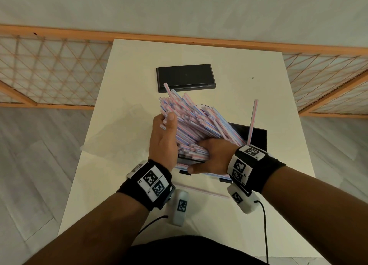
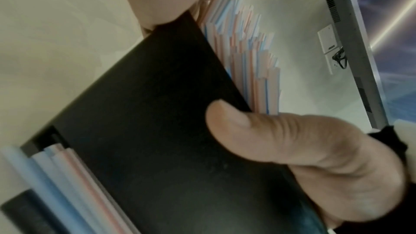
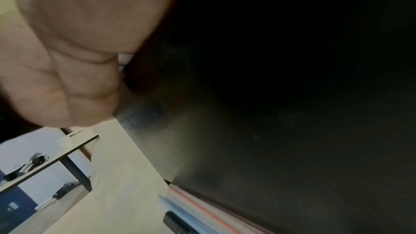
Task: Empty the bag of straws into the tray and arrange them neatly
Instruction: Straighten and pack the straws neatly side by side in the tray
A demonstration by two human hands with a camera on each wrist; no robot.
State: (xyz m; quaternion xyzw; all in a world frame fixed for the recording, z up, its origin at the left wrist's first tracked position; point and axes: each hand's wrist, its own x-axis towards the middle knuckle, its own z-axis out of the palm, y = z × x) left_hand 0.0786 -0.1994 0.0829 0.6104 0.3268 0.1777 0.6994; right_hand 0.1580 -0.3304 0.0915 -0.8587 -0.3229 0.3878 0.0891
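Note:
A thick bundle of white straws (image 1: 195, 121) with red and blue stripes fans out over a black tray (image 1: 256, 137) on the white table. My left hand (image 1: 163, 141) holds the bundle's left side, thumb on top, fingers hidden behind the straws. My right hand (image 1: 211, 159) grips the near end: fingers lie over the straws, and its thumb (image 2: 247, 131) presses on the tray's black outer face (image 2: 157, 140). The right wrist view is mostly that dark tray (image 3: 270, 113). A few straws (image 2: 56, 175) lie under the tray. One straw (image 1: 253, 119) stands upright in it.
A second flat black tray (image 1: 185, 77) lies at the far middle of the table. A clear plastic bag (image 1: 119, 131) lies to the left of the hands. One loose straw (image 1: 203, 191) lies near the front. The table edges drop off on both sides.

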